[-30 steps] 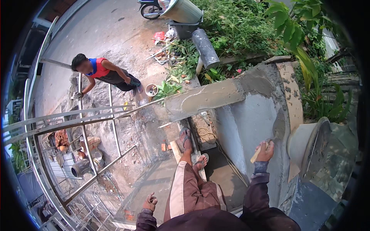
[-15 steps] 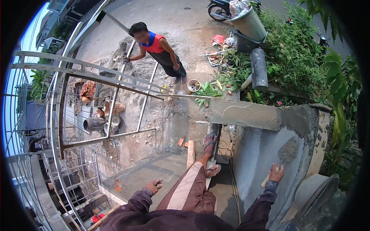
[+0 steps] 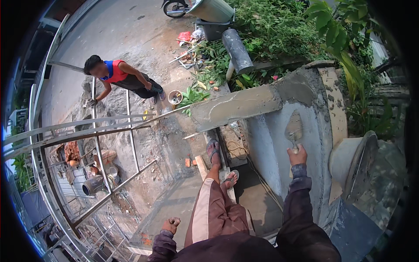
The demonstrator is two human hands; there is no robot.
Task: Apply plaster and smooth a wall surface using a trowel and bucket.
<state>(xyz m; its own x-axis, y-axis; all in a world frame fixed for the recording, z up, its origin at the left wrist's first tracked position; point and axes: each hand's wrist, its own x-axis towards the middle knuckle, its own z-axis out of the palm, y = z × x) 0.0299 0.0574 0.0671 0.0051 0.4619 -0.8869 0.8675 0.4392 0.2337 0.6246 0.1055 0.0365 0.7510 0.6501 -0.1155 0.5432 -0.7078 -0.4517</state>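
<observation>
My right hand [image 3: 297, 155] is closed round the handle of a trowel [image 3: 294, 127], whose pointed blade is coated with grey mortar. The blade hangs in front of a whitish-grey wall [image 3: 266, 144], just below its wet mortar top edge [image 3: 244, 109]. I cannot tell whether the blade touches the wall. My left hand [image 3: 171, 225] is low beside my left leg, its fingers curled in, and nothing shows in them. Both my feet, in sandals, stand on a narrow board [image 3: 224, 168] left of the wall.
A metal frame [image 3: 94, 126] stands at left, with a person [image 3: 126, 78] gripping it. A round basin [image 3: 353, 168] is close by my right arm. Cable [image 3: 262, 179] lies along the wall's foot. A bucket [image 3: 175, 97], plants [image 3: 270, 35] and a black pipe [image 3: 237, 51] are beyond.
My view has swung to the right, so the scene sits farther left. The trowel has turned more upright and moved away from the wall's right edge. My left hand has dropped closer to my body.
</observation>
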